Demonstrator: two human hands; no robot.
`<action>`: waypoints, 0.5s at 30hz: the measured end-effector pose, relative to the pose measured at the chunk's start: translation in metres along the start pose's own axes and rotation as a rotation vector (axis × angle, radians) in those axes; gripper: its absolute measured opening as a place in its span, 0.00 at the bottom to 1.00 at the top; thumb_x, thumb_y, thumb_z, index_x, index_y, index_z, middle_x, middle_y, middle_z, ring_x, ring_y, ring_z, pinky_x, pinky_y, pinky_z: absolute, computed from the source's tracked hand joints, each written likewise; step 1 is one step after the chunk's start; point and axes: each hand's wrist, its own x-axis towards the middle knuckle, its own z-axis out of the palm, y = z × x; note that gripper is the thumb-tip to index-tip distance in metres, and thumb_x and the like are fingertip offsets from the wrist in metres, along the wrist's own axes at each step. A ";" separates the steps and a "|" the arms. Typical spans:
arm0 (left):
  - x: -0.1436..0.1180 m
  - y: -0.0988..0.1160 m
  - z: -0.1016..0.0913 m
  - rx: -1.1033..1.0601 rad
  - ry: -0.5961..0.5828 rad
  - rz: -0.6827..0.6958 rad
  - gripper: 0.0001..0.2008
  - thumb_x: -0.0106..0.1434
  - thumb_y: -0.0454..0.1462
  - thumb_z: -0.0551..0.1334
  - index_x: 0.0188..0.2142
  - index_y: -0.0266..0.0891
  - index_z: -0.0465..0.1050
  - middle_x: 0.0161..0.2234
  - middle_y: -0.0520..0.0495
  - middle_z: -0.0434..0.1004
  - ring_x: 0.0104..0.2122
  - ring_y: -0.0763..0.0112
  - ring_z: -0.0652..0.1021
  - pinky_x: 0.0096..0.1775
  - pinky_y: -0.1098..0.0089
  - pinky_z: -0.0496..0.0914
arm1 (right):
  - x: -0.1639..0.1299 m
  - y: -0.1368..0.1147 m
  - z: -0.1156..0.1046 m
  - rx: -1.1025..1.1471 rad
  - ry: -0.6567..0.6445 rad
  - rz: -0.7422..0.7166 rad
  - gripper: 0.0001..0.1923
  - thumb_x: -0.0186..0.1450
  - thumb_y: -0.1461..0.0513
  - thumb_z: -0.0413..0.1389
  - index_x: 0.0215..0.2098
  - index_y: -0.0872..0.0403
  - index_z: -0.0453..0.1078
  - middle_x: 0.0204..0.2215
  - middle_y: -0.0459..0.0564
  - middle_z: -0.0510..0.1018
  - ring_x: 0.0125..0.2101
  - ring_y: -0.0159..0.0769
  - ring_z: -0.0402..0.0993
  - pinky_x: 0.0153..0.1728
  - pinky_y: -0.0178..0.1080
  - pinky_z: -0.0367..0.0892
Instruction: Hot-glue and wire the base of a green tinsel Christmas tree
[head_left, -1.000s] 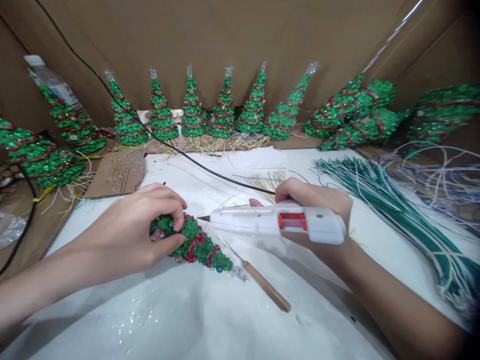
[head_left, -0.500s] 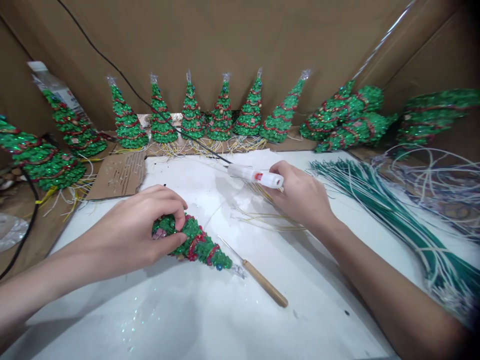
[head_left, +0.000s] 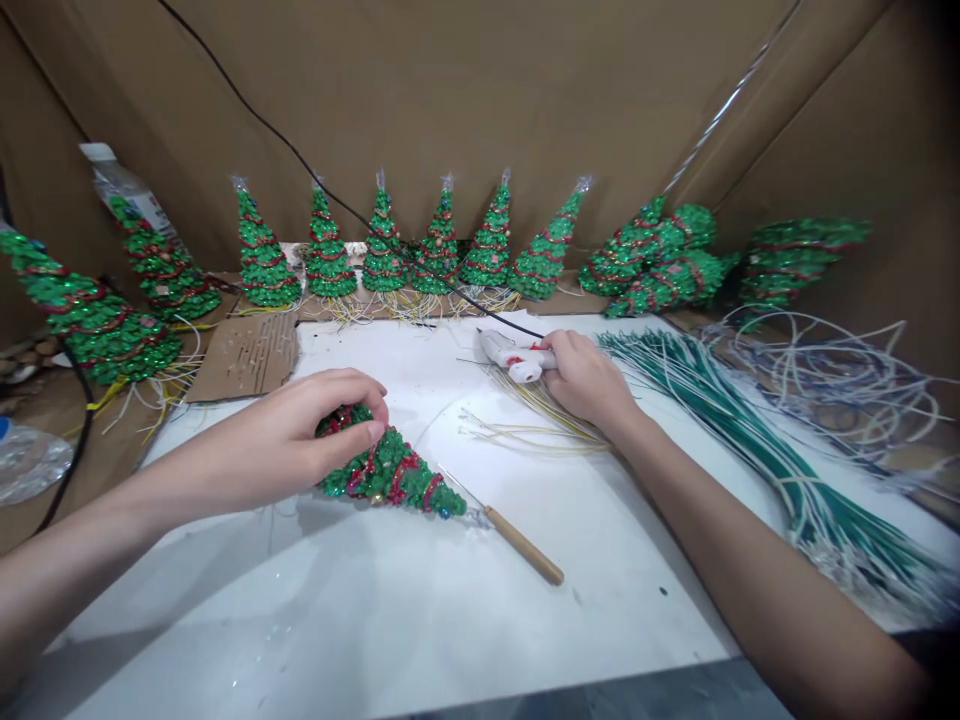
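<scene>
Awl [head_left: 523, 545] near tree [head_left: 401, 470] within curled left fingers [head_left: 349, 443], wires [head_left: 544, 405] beside glue gun [head_left: 526, 368] in closed right fingers [head_left: 564, 350]

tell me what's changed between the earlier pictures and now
The right hand has carried the hot glue gun away from the miniature Christmas tree, farther back on the table to the yellow wires, and keeps hold of it. The left hand stays on the tree, and the wooden-handled awl still lies by its tip.
</scene>
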 end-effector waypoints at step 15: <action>0.003 -0.008 0.008 0.192 0.014 0.028 0.10 0.59 0.43 0.62 0.40 0.44 0.71 0.42 0.49 0.74 0.45 0.60 0.72 0.44 0.62 0.66 | -0.001 0.000 0.006 0.038 0.002 0.077 0.16 0.57 0.68 0.48 0.44 0.54 0.63 0.42 0.59 0.71 0.45 0.50 0.66 0.40 0.44 0.62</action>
